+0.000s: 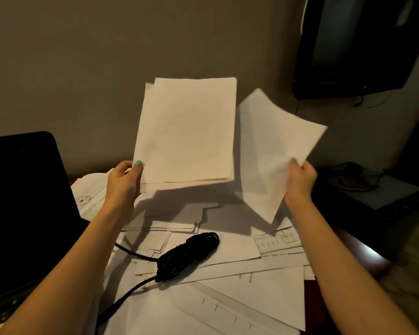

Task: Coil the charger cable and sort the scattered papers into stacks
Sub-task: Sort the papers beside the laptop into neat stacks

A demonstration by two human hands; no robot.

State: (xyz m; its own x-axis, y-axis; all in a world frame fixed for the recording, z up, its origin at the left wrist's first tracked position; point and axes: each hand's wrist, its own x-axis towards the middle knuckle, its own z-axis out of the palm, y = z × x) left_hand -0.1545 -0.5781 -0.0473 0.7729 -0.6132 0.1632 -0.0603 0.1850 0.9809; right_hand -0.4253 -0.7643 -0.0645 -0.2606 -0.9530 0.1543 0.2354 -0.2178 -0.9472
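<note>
The left hand (125,176) pinches a floppy stack (186,131) by its corner; the right hand (300,177) pinches one limp sheet (271,146) likewise.

Two arms at a desk, seen from the wearer's head camera: the left forearm (82,250) and right forearm (336,250) are bare from the frame's lower edge to the wrist, with no cloth over them. The left hand (125,176) and right hand (300,180) are likewise uncovered. Both thumbnails wear a pale mint-green polish (the left thumbnail (139,163) shows as a short, rounded oval, the right thumbnail (293,160) only as a small tip). The other nails are hidden from view. Dim, warm light shades both arms.
</note>
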